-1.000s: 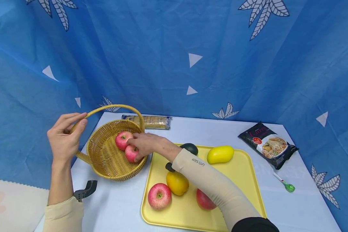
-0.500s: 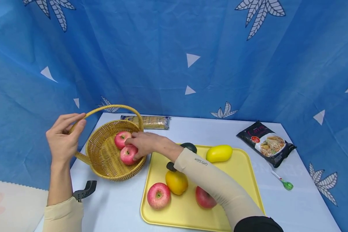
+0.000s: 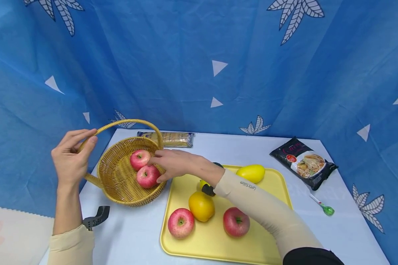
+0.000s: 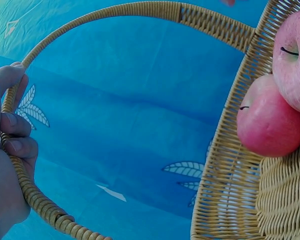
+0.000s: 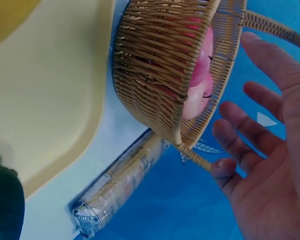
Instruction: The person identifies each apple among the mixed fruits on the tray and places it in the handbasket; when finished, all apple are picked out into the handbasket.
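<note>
In the head view my left hand [image 3: 71,158] grips the arched handle of a wicker basket [image 3: 121,184] at the table's left. The left wrist view shows the fingers curled round that handle [image 4: 32,192]. Two pink-red apples, one farther back [image 3: 140,159] and one nearer [image 3: 148,176], lie side by side in the basket. My right hand [image 3: 175,163] reaches over the basket's right rim, its fingertips close to the nearer apple. Seen from the right wrist, the fingers of this hand [image 5: 270,145] are spread and relaxed, holding nothing.
Right of the basket lies a yellow tray [image 3: 215,246] with two apples [image 3: 181,223] [image 3: 236,222], a round yellow fruit [image 3: 201,206] and a yellow mango [image 3: 251,173]. A pasta packet [image 3: 175,140] lies behind the basket. Noodle packet [image 3: 305,163] and green spoon [image 3: 326,209] are at right.
The nearer apple has shifted slightly left in the basket, and my right hand has let go of it and drawn back to the right. My left hand stays on the handle.
</note>
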`<state>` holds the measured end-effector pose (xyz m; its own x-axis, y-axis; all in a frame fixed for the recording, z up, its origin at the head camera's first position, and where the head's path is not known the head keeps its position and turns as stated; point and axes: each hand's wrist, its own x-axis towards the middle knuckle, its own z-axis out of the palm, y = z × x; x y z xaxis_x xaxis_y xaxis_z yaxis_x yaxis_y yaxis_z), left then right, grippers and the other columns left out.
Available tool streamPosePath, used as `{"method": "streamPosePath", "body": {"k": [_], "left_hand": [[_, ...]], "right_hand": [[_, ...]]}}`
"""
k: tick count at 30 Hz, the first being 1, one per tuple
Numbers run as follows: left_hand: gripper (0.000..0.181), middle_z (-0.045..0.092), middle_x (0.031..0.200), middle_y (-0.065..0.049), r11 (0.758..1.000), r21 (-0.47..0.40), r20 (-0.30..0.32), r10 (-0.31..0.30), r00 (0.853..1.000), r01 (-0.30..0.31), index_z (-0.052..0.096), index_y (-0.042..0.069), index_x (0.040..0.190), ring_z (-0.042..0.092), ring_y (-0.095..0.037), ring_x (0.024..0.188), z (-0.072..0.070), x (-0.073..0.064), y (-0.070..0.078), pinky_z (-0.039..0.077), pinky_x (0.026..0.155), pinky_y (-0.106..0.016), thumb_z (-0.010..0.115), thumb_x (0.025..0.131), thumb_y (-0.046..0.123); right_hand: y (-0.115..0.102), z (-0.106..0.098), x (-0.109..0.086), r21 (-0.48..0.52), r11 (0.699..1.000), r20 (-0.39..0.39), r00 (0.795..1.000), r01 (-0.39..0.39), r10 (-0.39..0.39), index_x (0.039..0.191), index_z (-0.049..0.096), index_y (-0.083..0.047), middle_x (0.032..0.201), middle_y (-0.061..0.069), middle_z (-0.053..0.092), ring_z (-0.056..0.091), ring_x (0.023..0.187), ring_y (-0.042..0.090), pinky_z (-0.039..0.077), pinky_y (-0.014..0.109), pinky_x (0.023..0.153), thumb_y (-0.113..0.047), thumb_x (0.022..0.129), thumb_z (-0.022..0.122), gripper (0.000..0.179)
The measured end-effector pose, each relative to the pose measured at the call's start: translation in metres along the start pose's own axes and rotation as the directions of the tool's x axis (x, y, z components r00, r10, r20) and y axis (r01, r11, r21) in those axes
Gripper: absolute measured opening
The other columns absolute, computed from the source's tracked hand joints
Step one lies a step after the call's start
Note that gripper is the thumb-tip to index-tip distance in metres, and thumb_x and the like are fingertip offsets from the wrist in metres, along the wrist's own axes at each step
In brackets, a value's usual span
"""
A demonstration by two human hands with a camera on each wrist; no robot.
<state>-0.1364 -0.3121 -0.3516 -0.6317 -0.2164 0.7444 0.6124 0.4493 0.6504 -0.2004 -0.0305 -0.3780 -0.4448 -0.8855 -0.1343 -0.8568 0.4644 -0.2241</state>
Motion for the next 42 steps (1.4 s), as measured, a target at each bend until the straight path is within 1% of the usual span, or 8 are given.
{"method": "streamPosePath", "body": {"k": [4,8,18,23,29,35,39,42], "left_hand": [[0.018,0.068,0.101,0.003,1.000,-0.007,0.000,0.006,1.000,-0.006,0.071,-0.016,0.105,0.028,-0.001,0.042,0.001,0.000,0.002,0.021,0.040,-0.017,0.068,0.088,-0.011],[0.017,0.068,0.101,0.002,1.000,-0.017,0.000,0.007,1.000,-0.007,0.071,-0.016,0.105,0.027,-0.002,0.042,0.001,-0.001,0.006,0.021,0.040,-0.018,0.068,0.089,-0.010],[0.017,0.069,0.102,-0.001,0.999,-0.035,-0.005,0.014,1.000,-0.015,0.071,-0.017,0.104,0.027,-0.002,0.041,-0.001,-0.001,0.006,0.020,0.040,-0.018,0.068,0.088,-0.012],[0.018,0.068,0.103,0.003,1.000,-0.006,0.016,-0.002,1.000,0.002,0.072,-0.015,0.106,0.027,-0.002,0.041,0.001,-0.001,0.001,0.021,0.040,-0.018,0.068,0.089,-0.011],[0.018,0.068,0.103,0.001,1.000,-0.010,0.013,-0.001,1.000,0.001,0.072,-0.015,0.105,0.029,-0.002,0.042,0.000,-0.001,-0.004,0.022,0.040,-0.018,0.068,0.088,-0.012],[0.018,0.068,0.103,0.002,1.000,-0.001,0.012,0.002,1.000,-0.002,0.072,-0.015,0.105,0.029,-0.002,0.043,-0.002,0.000,-0.005,0.022,0.041,-0.018,0.068,0.088,-0.012],[0.018,0.068,0.103,0.003,1.000,0.004,0.015,-0.001,1.000,0.001,0.072,-0.015,0.106,0.030,-0.002,0.043,-0.003,-0.001,-0.007,0.022,0.040,-0.018,0.068,0.088,-0.012],[0.018,0.068,0.103,0.003,1.000,0.007,0.011,-0.008,1.000,0.008,0.072,-0.014,0.106,0.030,-0.002,0.043,-0.003,-0.002,-0.008,0.022,0.040,-0.018,0.068,0.088,-0.012]], "right_hand": [[0.000,-0.004,-0.019,-0.012,0.999,-0.009,0.999,0.032,-0.032,0.141,0.056,-0.026,0.126,-0.004,0.053,0.052,0.105,0.011,0.047,0.025,0.090,-0.052,0.089,0.073,0.061],[0.000,-0.007,-0.048,-0.014,0.998,-0.027,0.998,0.058,-0.058,0.140,0.057,-0.027,0.126,-0.004,0.055,0.053,0.107,0.011,0.047,0.027,0.094,-0.053,0.089,0.072,0.058],[0.004,-0.008,-0.115,0.027,0.999,-0.022,0.999,0.024,-0.023,0.138,0.057,-0.032,0.129,-0.006,0.056,0.055,0.112,0.012,0.047,0.033,0.101,-0.055,0.092,0.067,0.053],[0.012,0.000,-0.151,0.062,0.998,-0.038,0.999,-0.008,0.011,0.135,0.059,-0.030,0.128,-0.007,0.056,0.056,0.110,0.011,0.048,0.031,0.099,-0.055,0.092,0.068,0.051],[0.022,0.011,-0.189,0.155,0.985,-0.066,0.995,-0.070,0.081,0.130,0.062,-0.031,0.127,-0.010,0.056,0.056,0.107,0.009,0.051,0.031,0.095,-0.055,0.089,0.071,0.048],[0.028,0.033,-0.216,0.258,0.953,0.006,0.986,-0.160,0.164,0.134,0.058,-0.038,0.128,-0.015,0.055,0.057,0.102,0.008,0.052,0.029,0.088,-0.061,0.089,0.067,0.050],[0.030,0.047,-0.229,0.299,0.937,0.035,0.983,-0.183,0.181,0.133,0.057,-0.046,0.124,-0.019,0.055,0.056,0.099,0.007,0.051,0.028,0.086,-0.062,0.088,0.068,0.049],[0.030,0.054,-0.238,0.319,0.930,0.055,0.983,-0.183,0.175,0.133,0.057,-0.046,0.124,-0.015,0.056,0.057,0.099,0.011,0.050,0.029,0.084,-0.063,0.087,0.069,0.051]]}}
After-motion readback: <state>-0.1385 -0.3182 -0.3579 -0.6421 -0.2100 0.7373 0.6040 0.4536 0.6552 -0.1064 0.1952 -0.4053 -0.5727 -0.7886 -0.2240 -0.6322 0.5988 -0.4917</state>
